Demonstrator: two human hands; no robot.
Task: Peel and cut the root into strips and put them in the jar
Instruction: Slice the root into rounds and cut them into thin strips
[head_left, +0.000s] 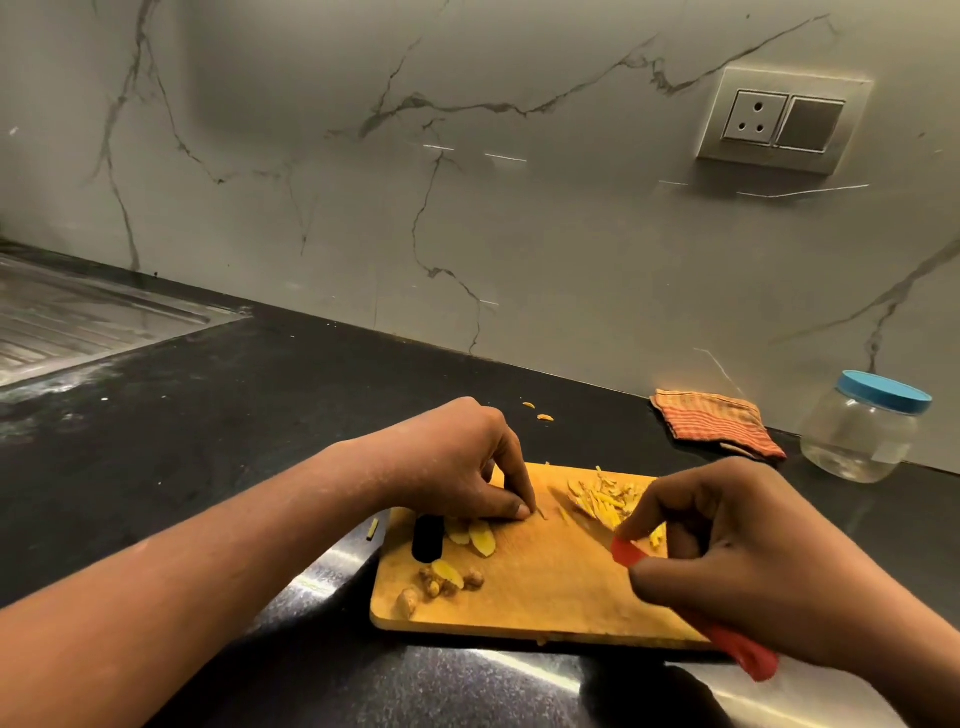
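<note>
root slices (480, 538), peeled and yellow, flat on the cutting board (545, 587) right under the left hand (457, 462); cut strips (602, 501) heaped at the board's far right; knobbly trimmings (441, 582) near its front left corner; one stray piece (372, 530) off the left edge on the dark counter (208, 441). left hand arched, fingertips (522, 512) bent down to the board at the edge of the slices; pressing or pinching not determinable. right hand (727, 545) clenched round the red handle of the knife (748, 654), forefinger and thumb forward near the handle's front; blade largely lost against the wood, apparently aimed toward the heap. handling, as judged: very light, thin, firm enough to snap rather than bend, cut faces probably moist and slippery, likely to stain. best pinned flat from above with curled fingertips set back from the cutting line, not gripped by the edges; strips too fine to lift singly, better gathered in a pinch or scooped on the blade. jar (860, 436) clear, seemingly empty, blue lid (883, 392) on, standing well apart to the right, just beside a folded striped cloth (717, 423); lid to be removed before filling. markings: no brand, label or legible writing found on jar, knife, board or wall socket (779, 122)
</note>
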